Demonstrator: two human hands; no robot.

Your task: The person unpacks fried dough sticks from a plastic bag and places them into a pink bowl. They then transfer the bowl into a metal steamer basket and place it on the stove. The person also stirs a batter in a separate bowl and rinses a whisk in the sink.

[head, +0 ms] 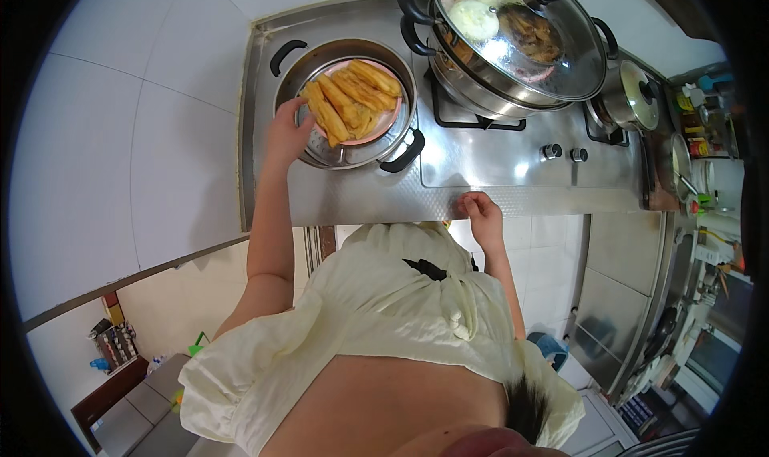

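My left hand is at the left side of a steamer pot with black handles. Its thumb and fingers are apart beside a pink plate; contact with the plate cannot be told. Several golden fried dough sticks lie on this plate, inside the metal steamer tier with a perforated base. At the counter's front edge, my right hand has its fingers curled in, with nothing visible in them.
On the gas stove stands a large steamer under a glass lid, with buns and brown food beneath. A smaller lidded pot is farther right. Tiled wall borders the left; bottles crowd the right.
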